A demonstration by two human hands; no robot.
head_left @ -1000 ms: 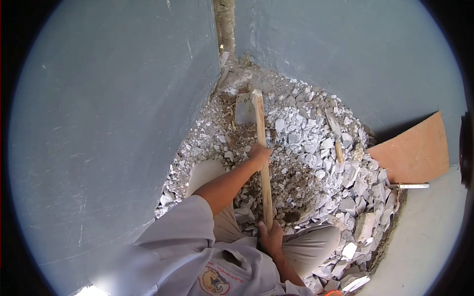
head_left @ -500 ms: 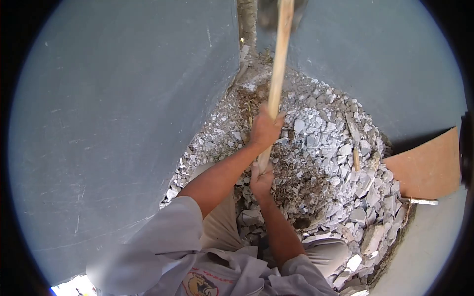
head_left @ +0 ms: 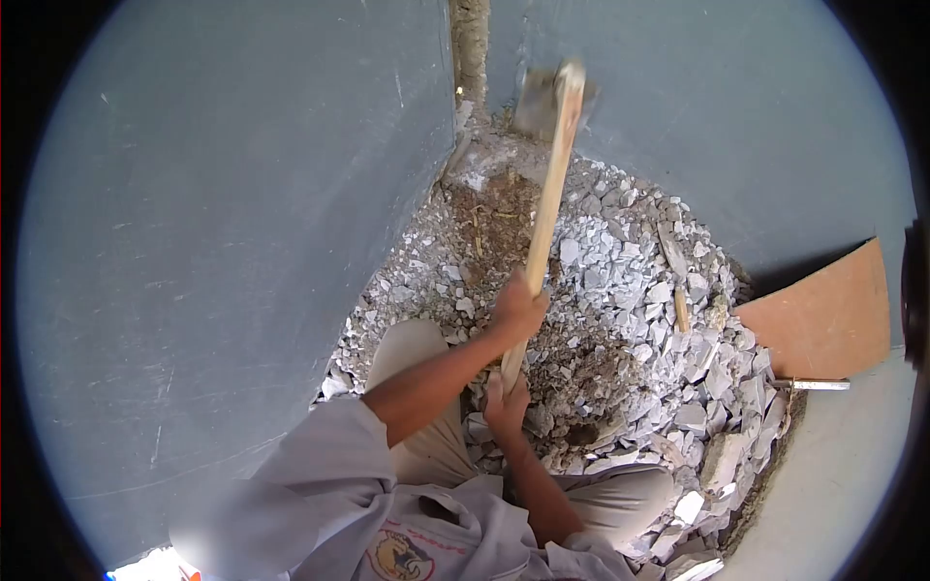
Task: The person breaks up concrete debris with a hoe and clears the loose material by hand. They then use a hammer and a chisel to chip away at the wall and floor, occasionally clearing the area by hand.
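Note:
Both hands are closed round the pale wooden handle [head_left: 547, 218] of a hoe-like tool. My left hand [head_left: 520, 308] grips it partway down, and my right hand [head_left: 507, 402] holds it near the bottom end, close to my body. At the far end of the handle, the broad metal head [head_left: 542, 102] is blurred and appears in front of the grey wall, above the rubble. Under the handle lie brown soil [head_left: 499, 208] and broken pale rubble [head_left: 620, 271].
Grey walls [head_left: 213, 242] [head_left: 727, 107] flank a rough vertical strip [head_left: 472, 48] at the corner. A bent brown board [head_left: 823, 320] leans at the right, beside larger broken slabs [head_left: 722, 460]. A short wood piece [head_left: 681, 310] lies on the rubble. My knees show below.
The tool's head has come down from the top edge into fuller view. Both hands have moved lower in the picture, still round the handle. The whole view has shifted slightly.

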